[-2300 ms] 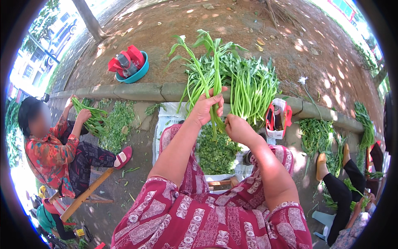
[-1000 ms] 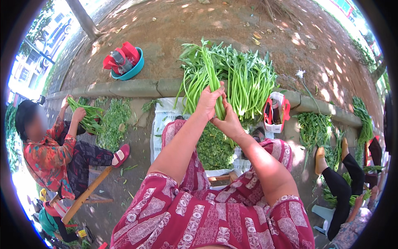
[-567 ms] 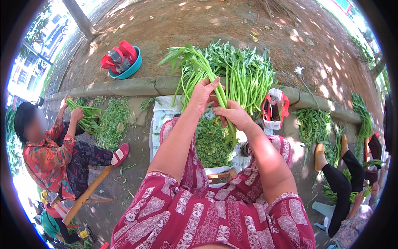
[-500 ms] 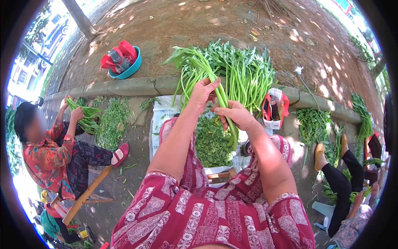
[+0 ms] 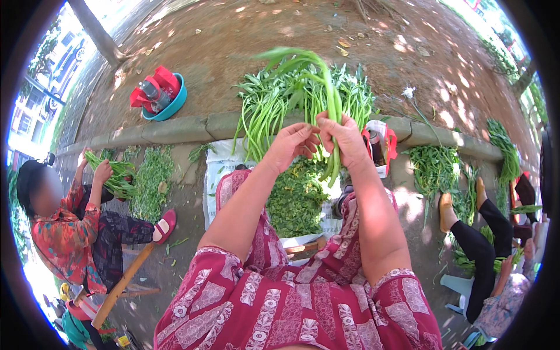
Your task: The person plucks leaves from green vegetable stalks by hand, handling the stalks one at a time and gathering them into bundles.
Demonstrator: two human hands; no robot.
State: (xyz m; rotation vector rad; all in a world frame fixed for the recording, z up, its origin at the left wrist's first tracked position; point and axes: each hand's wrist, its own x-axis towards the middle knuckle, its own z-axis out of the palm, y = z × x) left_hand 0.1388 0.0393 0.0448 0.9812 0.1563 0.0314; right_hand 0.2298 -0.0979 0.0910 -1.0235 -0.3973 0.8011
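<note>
My right hand [image 5: 341, 137] is closed around a few long green stems [image 5: 328, 87], upright, with leafy tops bent over to the left. My left hand [image 5: 294, 143] is just left of them, fingers curled; whatever may be in them is too small to make out. Behind both hands lies a pile of leafy stem greens [image 5: 268, 96], its tips toward the dirt. Between my knees, a heap of loose leaves [image 5: 294, 210] lies on a white sheet [image 5: 210, 181].
A turquoise basin [image 5: 172, 108] holds red bags beyond the kerb [image 5: 175, 129]. A bag with bottles [image 5: 385, 151] stands right of my hands. A person [image 5: 64, 233] at left holds greens; another person's legs [image 5: 472, 245] are at right, beside more greens [image 5: 434, 169].
My right hand has moved up and right with the stems, now more upright. My left hand has loosened from around them and moved slightly down. The view has shifted a little.
</note>
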